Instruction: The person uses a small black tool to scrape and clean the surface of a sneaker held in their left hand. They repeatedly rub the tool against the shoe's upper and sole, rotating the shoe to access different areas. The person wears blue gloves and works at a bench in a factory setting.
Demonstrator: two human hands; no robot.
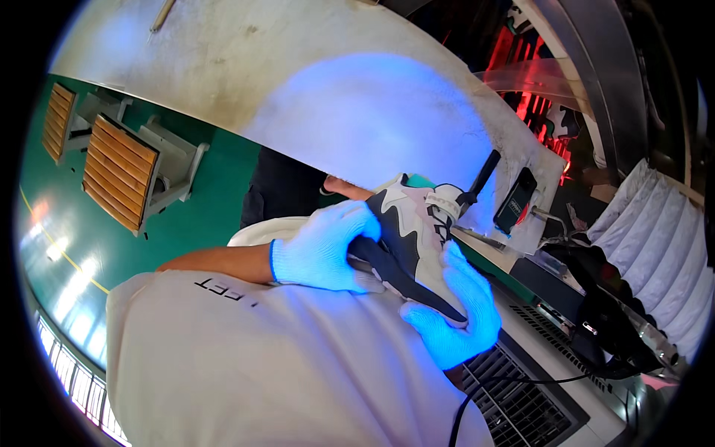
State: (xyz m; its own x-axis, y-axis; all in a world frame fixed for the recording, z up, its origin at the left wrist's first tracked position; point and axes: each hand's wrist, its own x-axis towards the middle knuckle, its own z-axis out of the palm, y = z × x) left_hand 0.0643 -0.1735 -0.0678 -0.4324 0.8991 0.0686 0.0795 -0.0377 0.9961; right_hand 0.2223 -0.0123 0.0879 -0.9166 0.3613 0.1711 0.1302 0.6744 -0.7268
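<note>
A sneaker (413, 231) in white, pale pink and dark grey is held tilted in front of my chest, under blue light. Along its lower edge runs a dark sole-like strip (406, 272). My left hand (328, 246), in a white knit glove, grips the sneaker and strip from the left, fingers partly hidden behind them. My right hand (462, 313), gloved the same way, is closed around the narrower lower end, with its thumb near the tip. A black rod (484, 175) sticks up beside the shoe's upper end; whether it is attached cannot be made out.
Beyond the shoe stretches a pale worktable (313, 82) with a dark phone-like device (515, 200) at its right end. A machine with a dark grille (521, 395) and black cable (521, 381) stands at right. Slatted wooden seats (119, 171) and another person's dark clothing (279, 186) are at left.
</note>
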